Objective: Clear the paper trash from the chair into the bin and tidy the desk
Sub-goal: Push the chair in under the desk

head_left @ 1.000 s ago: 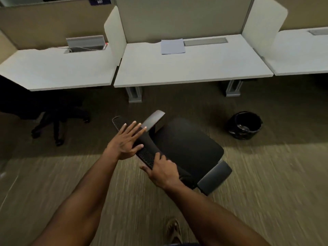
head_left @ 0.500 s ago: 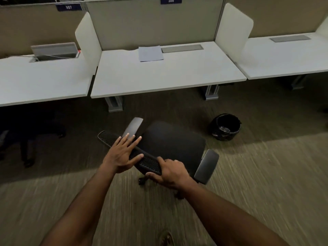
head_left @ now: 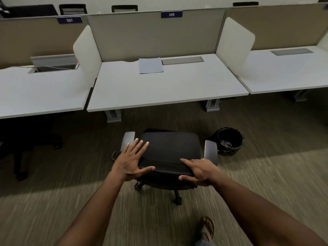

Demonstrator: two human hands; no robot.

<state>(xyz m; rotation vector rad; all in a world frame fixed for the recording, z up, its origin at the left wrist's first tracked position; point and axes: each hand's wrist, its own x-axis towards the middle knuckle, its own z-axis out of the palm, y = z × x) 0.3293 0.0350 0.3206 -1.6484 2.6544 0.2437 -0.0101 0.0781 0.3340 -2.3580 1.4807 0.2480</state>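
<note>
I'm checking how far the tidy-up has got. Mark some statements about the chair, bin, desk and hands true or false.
1. The right hand grips the top edge of the chair backrest. True.
2. The left hand is closed in a fist around an armrest. False: it is open, fingers spread, lying flat against the backrest's left end.
3. Crumpled paper lies on the chair seat. False: the seat shows bare.
4. The bin stands on the floor to the right of the chair. True.
5. The sheet of paper lies at the desk's front edge. False: it lies at the back, beside the grey cable flap.
</note>
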